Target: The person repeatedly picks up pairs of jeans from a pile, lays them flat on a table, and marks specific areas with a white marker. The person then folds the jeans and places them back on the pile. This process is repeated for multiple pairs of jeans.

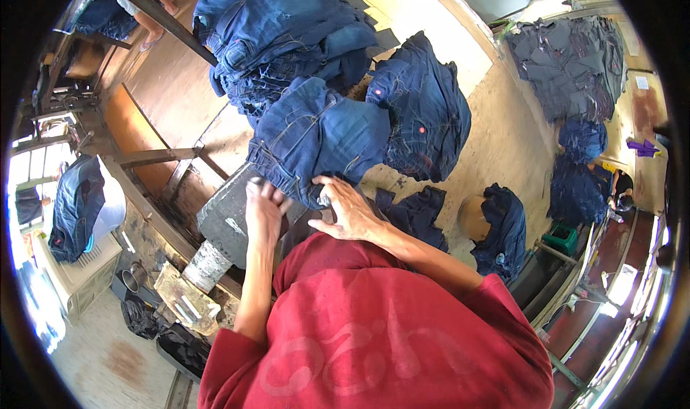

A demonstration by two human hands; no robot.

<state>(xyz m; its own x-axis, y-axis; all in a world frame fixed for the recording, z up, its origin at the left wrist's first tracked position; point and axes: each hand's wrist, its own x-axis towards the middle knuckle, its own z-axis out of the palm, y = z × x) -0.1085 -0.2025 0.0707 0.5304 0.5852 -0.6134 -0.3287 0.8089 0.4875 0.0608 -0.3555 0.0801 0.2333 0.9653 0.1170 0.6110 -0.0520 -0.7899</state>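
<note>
A pair of blue jeans (323, 132) lies in front of me, its gathered near end hanging over a dark block-shaped machine part (228, 215). My right hand (348, 209) pinches the near edge of the jeans, index finger bent over the cloth and thumb extended below. Something small and pale shows by those fingers, too indistinct to name. My left hand (266, 206) is beside the jeans, over the dark block, slightly blurred, with thumb and fingers apart. A small grey shiny spot shows at its fingertips; I cannot make out what it is.
A tall heap of jeans (284, 31) rises beyond, with another jeans pile (424, 111) to its right. Dark garments (568, 64) are stacked far right, near a green container (560, 239). Wooden beams (158, 156) cross at left. Another person's legs (149, 29) show far left.
</note>
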